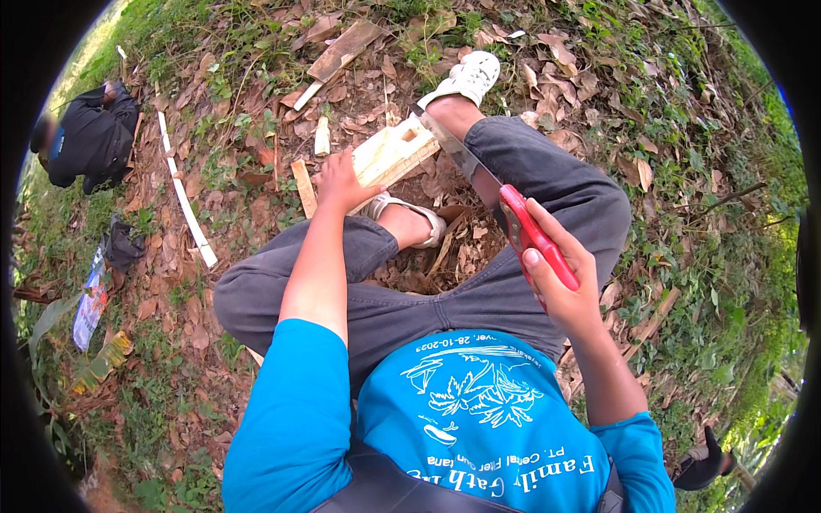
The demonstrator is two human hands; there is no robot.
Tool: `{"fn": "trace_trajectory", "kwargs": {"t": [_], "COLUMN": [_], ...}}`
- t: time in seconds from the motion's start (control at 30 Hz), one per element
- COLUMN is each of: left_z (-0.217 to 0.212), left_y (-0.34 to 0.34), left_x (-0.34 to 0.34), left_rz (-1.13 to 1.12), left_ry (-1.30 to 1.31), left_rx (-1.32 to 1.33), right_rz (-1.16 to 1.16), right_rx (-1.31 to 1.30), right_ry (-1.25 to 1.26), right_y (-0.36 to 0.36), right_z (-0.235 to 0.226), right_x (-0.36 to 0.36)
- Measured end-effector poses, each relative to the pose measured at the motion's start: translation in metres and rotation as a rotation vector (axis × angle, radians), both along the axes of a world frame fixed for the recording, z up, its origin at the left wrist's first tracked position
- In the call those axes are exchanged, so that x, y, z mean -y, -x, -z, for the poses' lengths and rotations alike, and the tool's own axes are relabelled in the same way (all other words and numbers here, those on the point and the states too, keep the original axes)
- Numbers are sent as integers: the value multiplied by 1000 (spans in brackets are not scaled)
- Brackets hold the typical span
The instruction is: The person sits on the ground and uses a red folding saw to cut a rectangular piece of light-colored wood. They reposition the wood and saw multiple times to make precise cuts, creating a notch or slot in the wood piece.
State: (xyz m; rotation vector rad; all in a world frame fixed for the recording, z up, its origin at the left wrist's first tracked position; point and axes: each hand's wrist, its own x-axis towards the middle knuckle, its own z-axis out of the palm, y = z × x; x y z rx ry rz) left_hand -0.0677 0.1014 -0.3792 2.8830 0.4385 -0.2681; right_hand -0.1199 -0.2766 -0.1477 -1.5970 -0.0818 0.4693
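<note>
The pale wood block (pixel 395 152) lay just above frame centre, pinned by the left hand (pixel 342 182) and a sandalled foot (pixel 466 79). The right hand (pixel 560 282) gripped a red-handled knife (pixel 479 175), blade reaching toward the block: seemingly mid-carving, the next cut needing steady, controlled aim.

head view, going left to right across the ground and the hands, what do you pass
crouching person in dark clothes → long thin white strip on the ground → left hand on the pale split wood block → white shoe → right hand gripping the red-handled knife
</note>
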Motion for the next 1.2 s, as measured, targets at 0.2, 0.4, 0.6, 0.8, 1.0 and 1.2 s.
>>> {"fn": "trace_trajectory", "kwargs": {"t": [0.2, 0.4, 0.6, 0.8, 1.0, 1.2], "left_z": [-19, -23, -31, -15, -9, -15], "left_y": [-2, -1, -12, -13, -10, -14], "left_x": [28, 40, 33, 26, 17, 24], "left_rz": [-95, -165, -265, -304, -326, -374], "left_ry": [41, -22, 77, 147, 217, 239], "left_rx": [-116, -154, -326, -310, -284, -211], "right_rz": [-18, -22, -59, -61, -37, -20], "right_rx": [-47, 140, 61, 81, 117, 137], "right_ry": [62, 83, 81, 100, 100, 134], "right_y": [4, 4, 0, -3, 5, 2], "right_z": [28, 53, 55, 44, 39, 32], "right_x": [-34, -52, -62, -69, -76, -75]}}
